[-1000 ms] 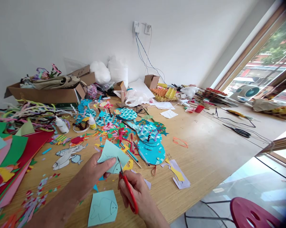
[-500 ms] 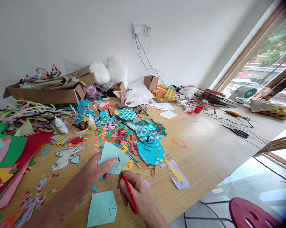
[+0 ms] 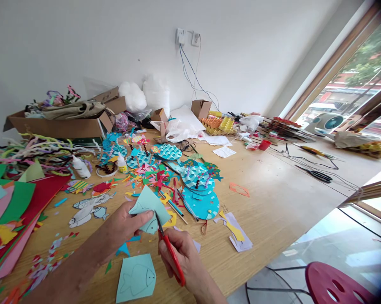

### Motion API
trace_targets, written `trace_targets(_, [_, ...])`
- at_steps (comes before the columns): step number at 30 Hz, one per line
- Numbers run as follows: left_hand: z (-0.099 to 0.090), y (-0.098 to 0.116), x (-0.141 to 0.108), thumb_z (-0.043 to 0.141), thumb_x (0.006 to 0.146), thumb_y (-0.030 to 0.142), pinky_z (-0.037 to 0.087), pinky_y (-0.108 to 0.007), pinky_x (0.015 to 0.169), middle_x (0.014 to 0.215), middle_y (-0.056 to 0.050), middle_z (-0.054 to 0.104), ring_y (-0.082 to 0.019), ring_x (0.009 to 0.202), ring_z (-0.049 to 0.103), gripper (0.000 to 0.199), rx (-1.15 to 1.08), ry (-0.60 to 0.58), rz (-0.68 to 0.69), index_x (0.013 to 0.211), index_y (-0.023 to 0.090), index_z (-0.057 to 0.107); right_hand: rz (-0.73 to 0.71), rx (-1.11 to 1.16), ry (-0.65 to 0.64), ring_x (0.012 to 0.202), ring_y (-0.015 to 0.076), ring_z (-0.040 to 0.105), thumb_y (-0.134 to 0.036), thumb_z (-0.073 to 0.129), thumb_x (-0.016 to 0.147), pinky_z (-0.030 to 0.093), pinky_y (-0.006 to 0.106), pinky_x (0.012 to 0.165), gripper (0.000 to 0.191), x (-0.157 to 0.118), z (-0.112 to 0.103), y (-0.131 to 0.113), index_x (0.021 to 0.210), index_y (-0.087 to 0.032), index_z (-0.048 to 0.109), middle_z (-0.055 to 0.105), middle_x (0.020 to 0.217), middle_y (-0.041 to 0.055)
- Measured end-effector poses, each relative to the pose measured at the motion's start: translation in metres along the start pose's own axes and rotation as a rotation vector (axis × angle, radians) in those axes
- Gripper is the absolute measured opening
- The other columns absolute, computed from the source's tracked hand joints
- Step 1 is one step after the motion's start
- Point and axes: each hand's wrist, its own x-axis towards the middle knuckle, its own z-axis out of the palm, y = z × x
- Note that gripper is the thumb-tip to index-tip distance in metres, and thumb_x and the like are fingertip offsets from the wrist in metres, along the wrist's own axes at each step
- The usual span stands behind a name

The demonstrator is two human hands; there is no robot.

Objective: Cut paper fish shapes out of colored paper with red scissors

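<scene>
A light blue-green sheet of paper (image 3: 159,203) with a fish drawn on it is pinched in my left hand (image 3: 131,220), thumb on top. My right hand (image 3: 180,250) is closed around red-handled scissors (image 3: 173,258). The scissor blades lie at the paper's lower right, along the drawn outline near the fish's head. Below, a second blue-green sheet (image 3: 136,278) with a pencilled fish lies flat on the table. Paper cut-out fish (image 3: 89,211) rest left of my hands. Blue round paper pieces (image 3: 201,202) lie beyond them.
Coloured paper sheets (image 3: 25,207) are stacked at the left, near pipe cleaners (image 3: 38,152) and a cardboard box (image 3: 57,126). White glue bottles (image 3: 82,167) stand behind the scraps. Black scissors (image 3: 317,174) and cables lie at the right. A dark red chair (image 3: 336,283) stands beside the table.
The scissor blades have moved slightly left and further into the paper along the outline. The sheet in my left hand has turned and shifted a little.
</scene>
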Motion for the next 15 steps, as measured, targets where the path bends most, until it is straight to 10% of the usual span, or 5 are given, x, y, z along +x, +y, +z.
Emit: trace_targets(15, [0.0011,-0.0080,-0.0017,0.061,0.069,0.039,0.035,-0.023,0.049,0.048,0.005,0.052,-0.010,0.047,0.043,0.024,0.036,0.044,0.057,0.058,0.019,0.054,-0.003,0.080,-0.058,0.034,0.0051,0.036,-0.058,0.052,0.081,0.028,0.015,0.035,0.045,-0.0002,0.0044,0.0014,0.060,-0.018,0.045,0.042,0.042,-0.0068])
